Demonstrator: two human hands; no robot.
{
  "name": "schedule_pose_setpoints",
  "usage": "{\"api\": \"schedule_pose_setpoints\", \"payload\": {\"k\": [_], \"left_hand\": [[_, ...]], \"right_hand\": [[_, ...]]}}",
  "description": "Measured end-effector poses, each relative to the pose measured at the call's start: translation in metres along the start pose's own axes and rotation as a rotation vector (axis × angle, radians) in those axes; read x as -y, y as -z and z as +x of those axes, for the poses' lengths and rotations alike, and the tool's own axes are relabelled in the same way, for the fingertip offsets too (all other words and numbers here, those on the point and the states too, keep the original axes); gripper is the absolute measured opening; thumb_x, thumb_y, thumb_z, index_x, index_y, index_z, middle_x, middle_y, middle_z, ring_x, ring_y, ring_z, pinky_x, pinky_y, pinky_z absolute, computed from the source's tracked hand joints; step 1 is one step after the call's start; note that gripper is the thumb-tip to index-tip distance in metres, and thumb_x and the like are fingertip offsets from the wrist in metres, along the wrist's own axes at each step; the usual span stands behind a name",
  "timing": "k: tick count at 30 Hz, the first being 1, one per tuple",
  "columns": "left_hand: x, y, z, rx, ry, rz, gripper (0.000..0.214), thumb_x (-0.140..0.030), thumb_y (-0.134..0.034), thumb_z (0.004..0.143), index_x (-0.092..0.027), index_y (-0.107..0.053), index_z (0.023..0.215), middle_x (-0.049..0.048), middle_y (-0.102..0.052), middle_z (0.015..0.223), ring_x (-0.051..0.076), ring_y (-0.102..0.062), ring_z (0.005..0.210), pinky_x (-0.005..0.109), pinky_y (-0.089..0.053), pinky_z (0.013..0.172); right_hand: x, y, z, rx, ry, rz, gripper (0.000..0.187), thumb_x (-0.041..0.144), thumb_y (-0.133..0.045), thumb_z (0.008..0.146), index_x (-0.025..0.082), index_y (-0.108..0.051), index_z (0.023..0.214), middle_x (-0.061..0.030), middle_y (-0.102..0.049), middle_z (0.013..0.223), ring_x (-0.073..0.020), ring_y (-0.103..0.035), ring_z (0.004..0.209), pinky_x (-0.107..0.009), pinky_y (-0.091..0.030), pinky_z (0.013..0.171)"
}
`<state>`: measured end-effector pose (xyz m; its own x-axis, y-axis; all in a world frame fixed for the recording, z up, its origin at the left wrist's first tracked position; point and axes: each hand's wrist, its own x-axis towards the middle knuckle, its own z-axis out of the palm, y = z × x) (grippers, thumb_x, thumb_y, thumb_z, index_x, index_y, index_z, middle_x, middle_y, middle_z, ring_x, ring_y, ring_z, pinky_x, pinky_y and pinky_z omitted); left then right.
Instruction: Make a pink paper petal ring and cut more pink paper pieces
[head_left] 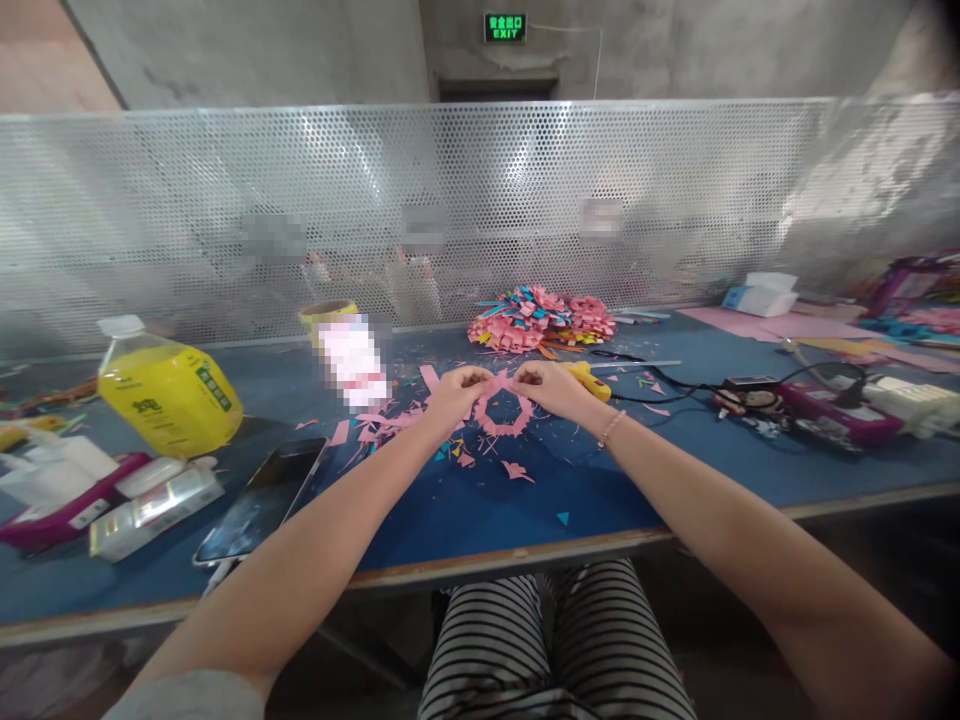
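Over the middle of the blue desk point(465, 510), pinching a pink paper ring point(504, 412) by its upper edge with the left hand point(459, 388) and the right hand point(547, 385). Each grip closed tight, thumb against fingertips on the paper, knuckles nearly meeting above the ring's open centre. Hanging below the fingers, just over or on the desk surface; cannot tell which.

Flanked on the left by loose pink scraps point(375, 428), with a few small bits in front. Just behind the right hand, a yellow tool point(591, 381), and a black cable point(675, 388) trailing off to the right. Farther back, a heap of paper flowers point(540, 318) near the perforated metal screen point(225, 220) that closes off the far edge. Well to the left, a yellow bottle point(169, 392) and a phone point(261, 498), the latter lying close to the front edge.

Between the forearms and down to that front edge, mostly bare blue surface with open room. Likewise clear beside the right forearm, up to a cluster of electrical bits point(795, 410).
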<state>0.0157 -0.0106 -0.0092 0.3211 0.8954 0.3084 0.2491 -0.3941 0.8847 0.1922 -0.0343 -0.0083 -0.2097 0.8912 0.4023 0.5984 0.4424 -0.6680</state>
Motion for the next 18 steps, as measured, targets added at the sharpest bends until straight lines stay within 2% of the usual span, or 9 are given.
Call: {"api": "schedule_pose_setpoints", "payload": {"k": [18], "left_hand": [[-0.0044,-0.0016,-0.0022,0.039,0.014,-0.063,0.01,-0.021,-0.053,0.069,-0.016,-0.056,0.077,0.0006,-0.056,0.073,0.01,-0.049,0.067,0.024,-0.039,0.065]], "right_hand": [[-0.0052,0.0017,0.003,-0.013,-0.003,0.046,0.016,0.031,-0.052,0.069,0.016,-0.056,0.072,0.0002,-0.058,0.066,-0.0101,-0.05,0.06,-0.023,-0.039,0.059]]}}
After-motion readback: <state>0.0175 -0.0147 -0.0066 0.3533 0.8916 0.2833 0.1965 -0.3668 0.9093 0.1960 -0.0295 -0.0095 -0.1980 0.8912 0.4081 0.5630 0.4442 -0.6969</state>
